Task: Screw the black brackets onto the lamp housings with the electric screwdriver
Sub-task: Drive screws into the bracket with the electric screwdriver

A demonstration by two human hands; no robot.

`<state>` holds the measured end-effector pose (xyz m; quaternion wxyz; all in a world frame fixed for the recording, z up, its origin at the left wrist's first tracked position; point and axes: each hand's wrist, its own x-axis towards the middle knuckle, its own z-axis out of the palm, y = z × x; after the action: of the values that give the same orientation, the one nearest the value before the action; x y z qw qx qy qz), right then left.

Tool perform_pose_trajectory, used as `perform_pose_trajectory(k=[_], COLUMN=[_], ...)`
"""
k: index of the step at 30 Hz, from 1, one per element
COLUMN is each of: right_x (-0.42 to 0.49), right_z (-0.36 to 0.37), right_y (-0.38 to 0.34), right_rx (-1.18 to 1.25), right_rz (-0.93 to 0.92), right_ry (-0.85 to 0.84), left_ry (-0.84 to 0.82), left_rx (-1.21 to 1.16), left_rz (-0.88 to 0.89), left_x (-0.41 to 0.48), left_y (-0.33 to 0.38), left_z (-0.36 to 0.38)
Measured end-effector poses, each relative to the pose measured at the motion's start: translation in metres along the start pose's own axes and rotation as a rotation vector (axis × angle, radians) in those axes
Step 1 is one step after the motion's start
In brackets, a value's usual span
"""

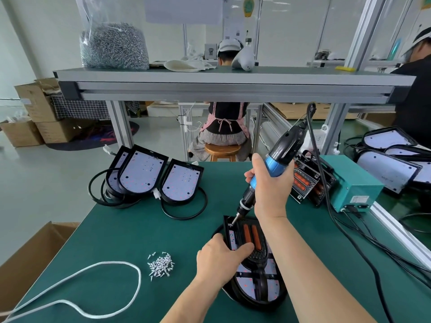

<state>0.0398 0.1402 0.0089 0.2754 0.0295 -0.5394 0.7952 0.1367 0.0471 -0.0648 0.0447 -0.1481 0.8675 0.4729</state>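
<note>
A black lamp housing lies on the green table in front of me, with a black bracket carrying two orange strips on top of it. My right hand grips the blue and black electric screwdriver. Its bit tip touches the bracket's far left corner. My left hand rests on the housing's left edge, thumb pressing on the bracket. A small heap of silver screws lies to the left.
Three more housings with black cables stand at the far left of the table. Spare brackets lean beside a teal power box. A white cord loops at the front left. Screwdriver cables trail right. A cardboard box stands left.
</note>
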Motion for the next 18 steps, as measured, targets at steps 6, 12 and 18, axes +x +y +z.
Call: perform_pose_trajectory(k=[6, 12, 18], right_x=[0.002, 0.001, -0.001], right_z=[-0.006, -0.007, -0.006], right_y=[-0.017, -0.027, -0.032], right_rx=[0.096, 0.179, 0.225], right_rz=[-0.016, 0.010, 0.017], right_ry=[0.006, 0.039, 0.067], left_ry=[0.349, 0.369, 0.380], left_rx=[-0.011, 0.045, -0.053], left_rz=[0.280, 0.413, 0.382], left_x=[0.004, 0.013, 0.014], left_y=[-0.006, 0.007, 0.005], left_z=[-0.004, -0.012, -0.014])
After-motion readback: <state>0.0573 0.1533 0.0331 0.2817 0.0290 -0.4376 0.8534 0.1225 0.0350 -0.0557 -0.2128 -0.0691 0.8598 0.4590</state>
